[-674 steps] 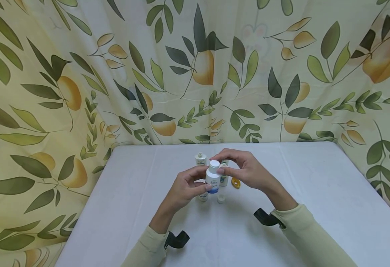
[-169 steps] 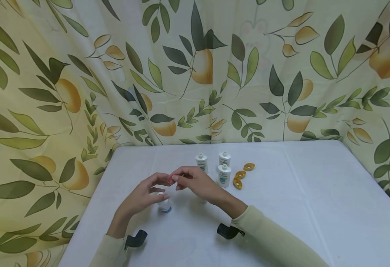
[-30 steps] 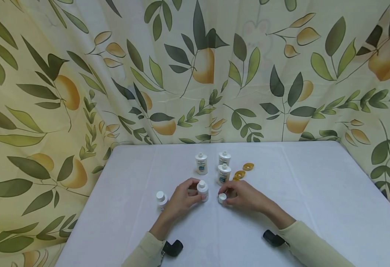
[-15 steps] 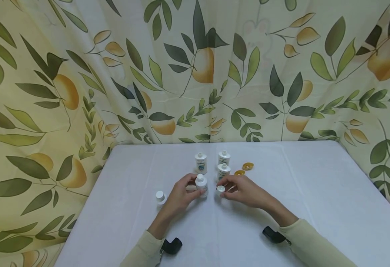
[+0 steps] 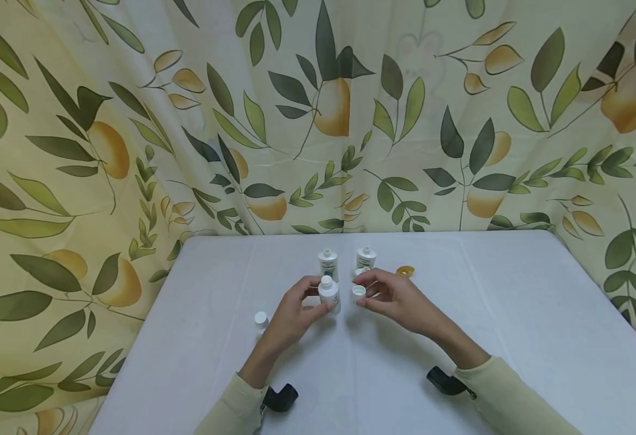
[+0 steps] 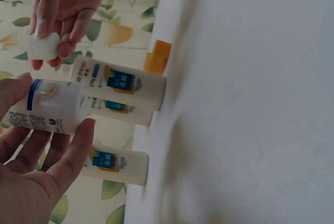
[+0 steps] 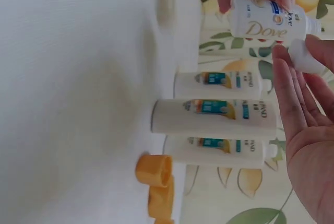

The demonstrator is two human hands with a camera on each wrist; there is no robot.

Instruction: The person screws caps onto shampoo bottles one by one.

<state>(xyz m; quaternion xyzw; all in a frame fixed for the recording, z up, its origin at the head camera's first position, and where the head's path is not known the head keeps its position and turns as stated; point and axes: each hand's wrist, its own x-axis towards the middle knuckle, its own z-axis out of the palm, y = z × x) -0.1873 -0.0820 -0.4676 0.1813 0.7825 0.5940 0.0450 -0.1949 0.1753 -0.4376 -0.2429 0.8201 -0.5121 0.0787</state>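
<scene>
My left hand (image 5: 293,314) grips a small white Dove bottle (image 7: 269,19) around its body, holding it above the table. Its narrow neck is bare. Close to its right, my right hand (image 5: 404,299) pinches a white screw cap (image 5: 358,292) between thumb and fingers, the hollow side facing up in the head view. A gap separates cap and bottle neck. Beyond my hands stand several taller white bottles without caps, such as the back left bottle (image 5: 327,261) and the nearest bottle (image 7: 214,117), which my right hand mostly hides in the head view.
Left of my left forearm stands another small white bottle (image 5: 261,320) with its cap on, partly hidden. Several orange caps lie right of the tall bottles, one orange cap (image 7: 154,170) nearest. A patterned curtain (image 5: 318,151) hangs behind the white table (image 5: 231,272).
Over the last second my left hand has raised the small bottle, and my right hand has lifted the white cap from near the tabletop. Earlier, both hands were together above the left small bottle.
</scene>
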